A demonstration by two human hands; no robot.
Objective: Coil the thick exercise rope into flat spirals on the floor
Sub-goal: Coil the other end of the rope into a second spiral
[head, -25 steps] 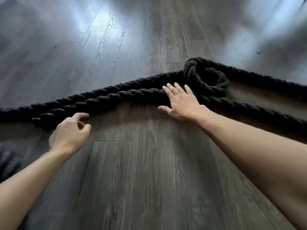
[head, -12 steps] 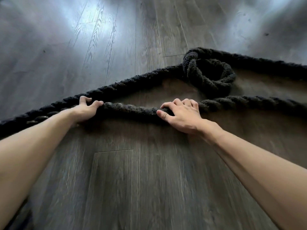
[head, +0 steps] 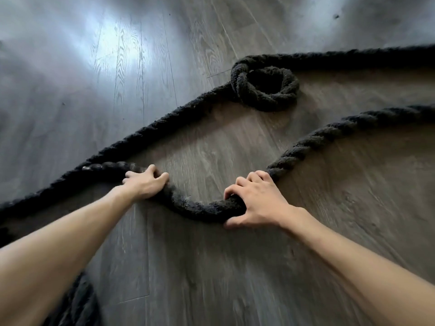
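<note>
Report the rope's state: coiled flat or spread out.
Mostly spread out. The rope makes only one small loop; strands trail across the floor, and the left hand and right hand grip a loose bend.

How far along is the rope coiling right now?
Done: only one small loop lies on the floor. In hand: left hand and right hand each grip the near rope strand, bent into a curve between them. Left: long runs stretch to both edges, uncoiled; no flat spiral clearly shows.

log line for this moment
left hand: grips rope | right hand: grips rope | rope: curves between hands | small coil: on floor beyond
</note>
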